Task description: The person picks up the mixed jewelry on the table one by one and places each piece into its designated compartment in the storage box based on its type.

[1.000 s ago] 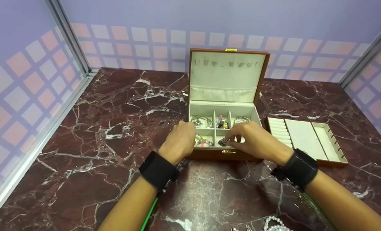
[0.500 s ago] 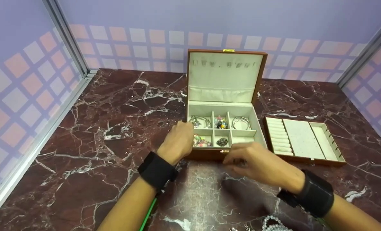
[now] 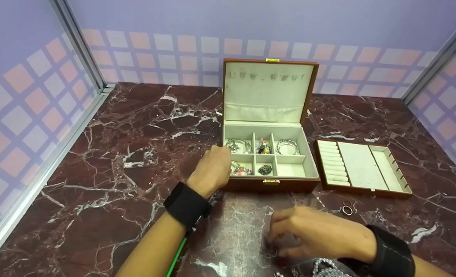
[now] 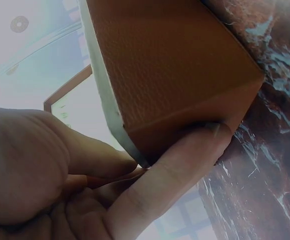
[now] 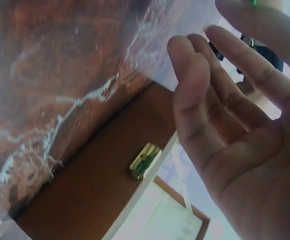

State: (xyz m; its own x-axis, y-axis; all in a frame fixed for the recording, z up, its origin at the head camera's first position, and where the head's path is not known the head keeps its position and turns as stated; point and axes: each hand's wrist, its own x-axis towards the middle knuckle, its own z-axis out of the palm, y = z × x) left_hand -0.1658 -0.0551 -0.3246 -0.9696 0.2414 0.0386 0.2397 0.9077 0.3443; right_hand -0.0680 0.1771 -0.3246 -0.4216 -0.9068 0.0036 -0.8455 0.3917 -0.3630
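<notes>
— Brown leather covers the jewellery box [image 3: 270,184], and we see it standing open toward the back middle of the marble table [image 3: 109,200], lid upright, cream lining inside.

— We hold its left front corner with our left hand [image 3: 212,169]. The left wrist view shows the thumb lying flat along the box's lower edge and a finger against its rim, so the hand grips the corner.

— And our right hand [image 3: 312,234]?

— It hovers over the table near the front edge, apart from the box. The right wrist view shows the fingers [image 5: 199,95] loosely spread and holding nothing.

— We count six compartments. A bracelet [image 3: 238,145] lies in the back left one, coloured beads [image 3: 263,146] in the back middle, a bangle [image 3: 288,146] in the back right.

— Right of the box lies a tray [image 3: 360,167], just beside it, with ring rolls down its left side.

— Two rings [image 3: 346,208] lie on the table in front of that tray. A pearl string [image 3: 326,267] lies at the front edge, just below our right hand.
</notes>
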